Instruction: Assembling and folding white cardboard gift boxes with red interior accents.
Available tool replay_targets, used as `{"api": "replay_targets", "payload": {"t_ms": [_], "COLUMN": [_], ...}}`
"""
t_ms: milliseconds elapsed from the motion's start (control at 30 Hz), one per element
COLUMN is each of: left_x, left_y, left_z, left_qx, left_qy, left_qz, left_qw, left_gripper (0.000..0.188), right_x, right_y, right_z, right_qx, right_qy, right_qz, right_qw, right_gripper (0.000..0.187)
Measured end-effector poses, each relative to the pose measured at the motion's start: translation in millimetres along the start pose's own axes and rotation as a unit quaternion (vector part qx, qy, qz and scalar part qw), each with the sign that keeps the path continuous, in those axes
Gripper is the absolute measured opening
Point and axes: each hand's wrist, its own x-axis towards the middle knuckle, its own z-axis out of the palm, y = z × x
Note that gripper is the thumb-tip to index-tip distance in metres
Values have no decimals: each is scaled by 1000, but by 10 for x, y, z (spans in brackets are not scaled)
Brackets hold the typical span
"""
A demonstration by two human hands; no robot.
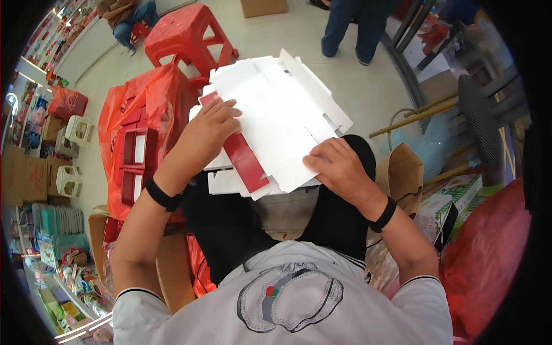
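Note:
A stack of flat die-cut cardboard box blanks lies across my lap, the top cardboard blank (pixel 276 109) showing its white side. Along its left edge runs a dark red folded strip (pixel 246 161). My left hand (pixel 214 125) has its fingers curled over that red edge, gripping the blank from the left. At the lower right edge, my right hand (pixel 340 169) pinches the same blank between thumb and bent fingers. The undersides of both grips are hidden. More white blanks (pixel 221 183) stick out beneath the top one.
On the left, open dark red boxes (pixel 138 146) sit in a red plastic bag (pixel 109 123). A red stool (pixel 175 34) stands beyond. To the right are a brown paper bag (pixel 405 167) and a large red bag (pixel 489 253). Another person's legs (pixel 359 29) are ahead.

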Motion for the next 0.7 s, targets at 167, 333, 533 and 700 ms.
{"api": "replay_targets", "payload": {"t_ms": [167,333,533,700], "left_x": [40,-195,-500,-492], "left_y": [480,509,942,1013], "left_z": [176,190,41,421], "left_qx": [-74,88,-53,-37], "left_qy": [7,-70,-52,0], "left_qz": [33,-22,-121,-136], "left_qw": [997,993,990,990], "left_gripper": [19,10,33,37], "right_x": [74,30,5,45], "right_y": [-119,-179,-193,-140], "right_z": [129,291,341,451], "right_qx": [29,38,57,61], "right_qy": [-25,-39,-15,-12], "right_qz": [-2,12,39,56], "right_qw": [999,998,998,996], "right_gripper": [37,31,34,26]}}
